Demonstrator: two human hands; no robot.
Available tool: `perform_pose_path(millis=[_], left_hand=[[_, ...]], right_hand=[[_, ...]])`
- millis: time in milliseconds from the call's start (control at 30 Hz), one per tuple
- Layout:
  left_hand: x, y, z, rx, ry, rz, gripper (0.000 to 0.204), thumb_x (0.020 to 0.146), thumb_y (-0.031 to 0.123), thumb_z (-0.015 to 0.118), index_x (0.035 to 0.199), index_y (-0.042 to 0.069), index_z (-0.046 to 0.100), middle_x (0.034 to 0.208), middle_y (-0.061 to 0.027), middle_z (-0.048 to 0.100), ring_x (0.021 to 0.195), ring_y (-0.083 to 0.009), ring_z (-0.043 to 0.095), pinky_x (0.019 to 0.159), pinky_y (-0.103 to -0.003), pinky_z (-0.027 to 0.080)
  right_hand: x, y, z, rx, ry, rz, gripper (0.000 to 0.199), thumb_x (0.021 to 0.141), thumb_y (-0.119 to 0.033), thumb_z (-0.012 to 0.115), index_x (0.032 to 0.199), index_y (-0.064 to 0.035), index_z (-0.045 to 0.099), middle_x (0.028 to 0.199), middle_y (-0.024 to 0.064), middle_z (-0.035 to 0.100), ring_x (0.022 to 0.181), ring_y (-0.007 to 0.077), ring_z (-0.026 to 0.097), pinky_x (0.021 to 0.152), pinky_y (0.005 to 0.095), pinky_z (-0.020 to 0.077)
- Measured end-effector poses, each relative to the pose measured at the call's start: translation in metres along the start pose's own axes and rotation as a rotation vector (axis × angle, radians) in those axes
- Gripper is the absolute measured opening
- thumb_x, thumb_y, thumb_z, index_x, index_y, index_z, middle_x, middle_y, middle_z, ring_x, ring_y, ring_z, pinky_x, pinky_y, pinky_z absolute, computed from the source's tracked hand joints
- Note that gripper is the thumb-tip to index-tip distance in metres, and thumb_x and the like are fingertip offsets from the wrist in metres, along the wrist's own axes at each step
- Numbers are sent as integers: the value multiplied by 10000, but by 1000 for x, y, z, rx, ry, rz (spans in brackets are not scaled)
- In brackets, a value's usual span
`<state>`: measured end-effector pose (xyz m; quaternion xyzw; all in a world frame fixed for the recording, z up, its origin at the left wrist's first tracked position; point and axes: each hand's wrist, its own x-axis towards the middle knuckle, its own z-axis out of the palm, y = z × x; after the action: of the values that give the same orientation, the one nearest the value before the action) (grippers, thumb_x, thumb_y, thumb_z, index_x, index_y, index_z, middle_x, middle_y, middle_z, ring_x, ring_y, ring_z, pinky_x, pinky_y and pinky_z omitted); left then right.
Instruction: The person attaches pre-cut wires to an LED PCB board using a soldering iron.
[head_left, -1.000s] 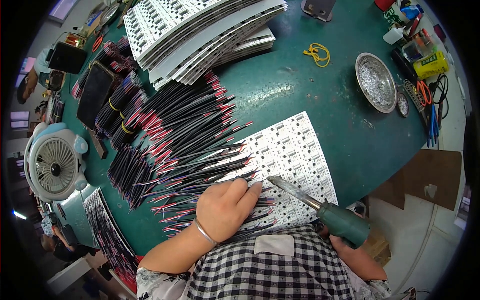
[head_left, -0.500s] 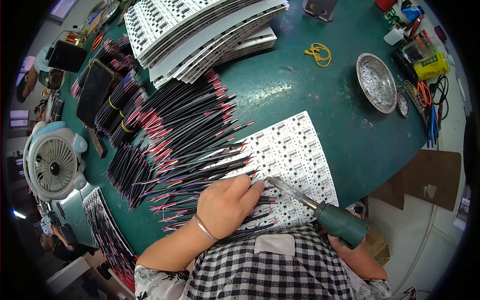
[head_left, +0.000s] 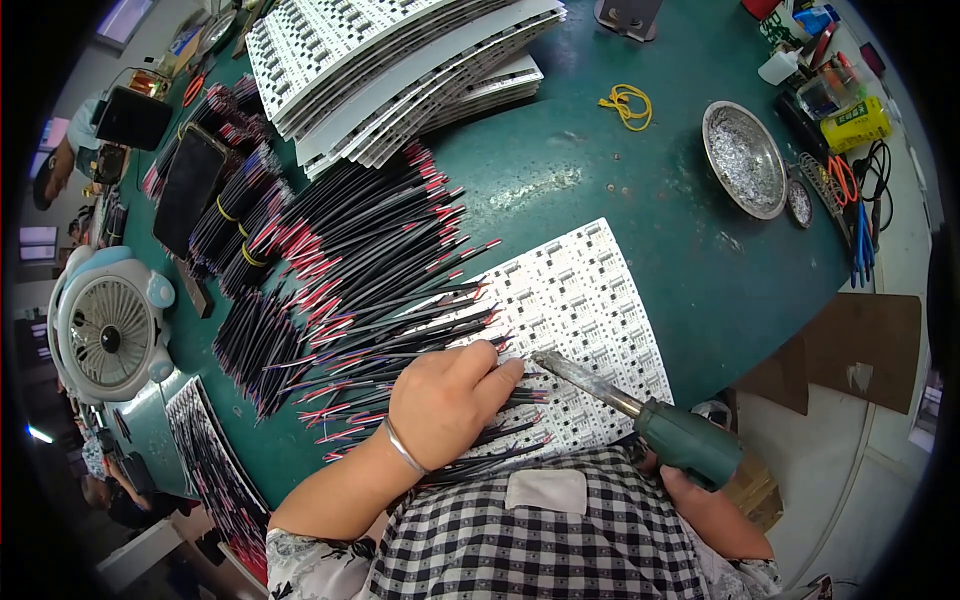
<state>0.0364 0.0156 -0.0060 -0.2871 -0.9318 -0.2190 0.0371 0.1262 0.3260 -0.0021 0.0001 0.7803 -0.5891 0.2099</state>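
Head view: a wide fisheye look down at a green worktable (head_left: 690, 290), its corners lost in black.
Left hand (head_left: 440, 405): bent over the ends of the wires at the circuit board sheet, thumb and forefinger close together; the fingertips' undersides are turned away, so whether a wire is pinched there I cannot tell. The hand also covers part of the wires beneath it.
Right hand (head_left: 682, 490): wrapped round the handle of the soldering iron, grasping it from below; most of the fingers are hidden behind the green grip.
Soldering iron (head_left: 685, 440): slanting up to the left, its dull metal tip over the sheet just beside the left thumb; contact with a wire or pad is too small to make out.
Circuit board sheet (head_left: 590, 300): white, flat on the table before the person; wires overlie its left part, and the checked apron (head_left: 480, 540) hides part of its near edge.
Wires (head_left: 390, 220): black, with red and white ends, fanned across the sheet's left side and the table; single strands blur together under the hand.
Board stack (head_left: 340, 60): beyond the wires, cut off by the upper edge.
Metal bowl (head_left: 768, 212): right of the sheet, well apart, holding silvery bits, hard to identify.
Fan (head_left: 108, 330): far left, whole.
Carton (head_left: 755, 495): below the table's edge, partly behind the iron's grip.
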Motion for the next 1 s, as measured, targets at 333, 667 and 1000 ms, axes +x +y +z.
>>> perform_pose_path(millis=[333,667,1000], left_hand=[[2,-3,-3,-17,-37,22,241,710,102,660,943,133,714,770,-9,524,605,-175,558,514,-311,456],[1,2,-6,-13,-58,1,239,741,97,654,973,124,709,801,-15,541,630,-189,570,539,-319,469],[-11,24,-12,59,-23,20,394,724,129,621,1115,117,660,714,8,490,587,-149,528,493,-287,429]], right_hand=[[8,10,-1,-382,0,-413,350,859,-130,662,1161,34,592,992,123,635,796,180,626,704,320,529],[-12,13,2,189,196,-56,233,840,-117,642,1040,4,655,907,111,691,747,228,680,755,347,519],[-7,-4,-9,-35,3,-111,223,826,-151,653,992,-2,669,855,107,691,767,228,677,703,342,522]])
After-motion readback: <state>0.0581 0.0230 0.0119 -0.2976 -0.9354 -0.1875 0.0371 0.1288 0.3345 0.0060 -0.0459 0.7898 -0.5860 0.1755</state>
